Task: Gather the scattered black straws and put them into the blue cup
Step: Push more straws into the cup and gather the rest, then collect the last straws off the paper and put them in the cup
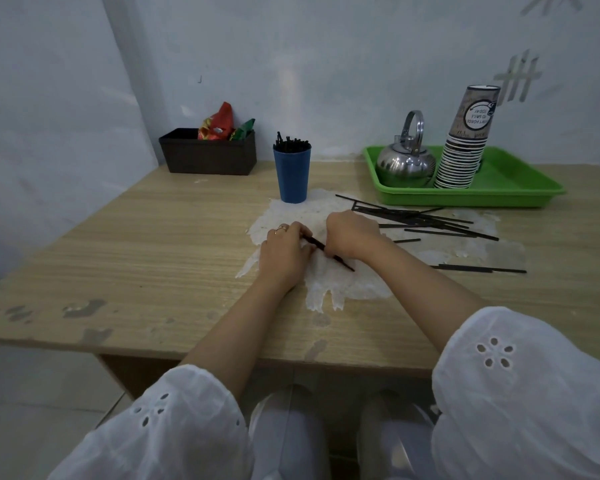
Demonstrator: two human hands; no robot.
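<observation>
- My white cotton sleeves (174, 427), with small punched flower holes, are nearest.
- The tabletop (136, 254) is pale wood grain, worn and chipped at the near edge.
- A rough whitish patch (347, 285) with a torn outline covers its middle.
- Over this patch my left grip (284, 252), with a thin ring, pinches the far end of the held straw (342, 262).
- My right grip (352, 237) is curled round its middle; the near end lies on the patch. One straw or a few, I cannot tell.
- The loose straws (430, 221), thin, black and straight, lie crossed to the right.
- The blue cup (291, 174), matte and tapered, stands upright beyond my hands, with black straws in the cup (291, 143).
- Far right, a green plastic tray (506, 188) carries a shiny round steel kettle (405, 166) and stacked paper cups (461, 161).
- Far left, a dark box (208, 155) holds glossy packets (219, 124).
</observation>
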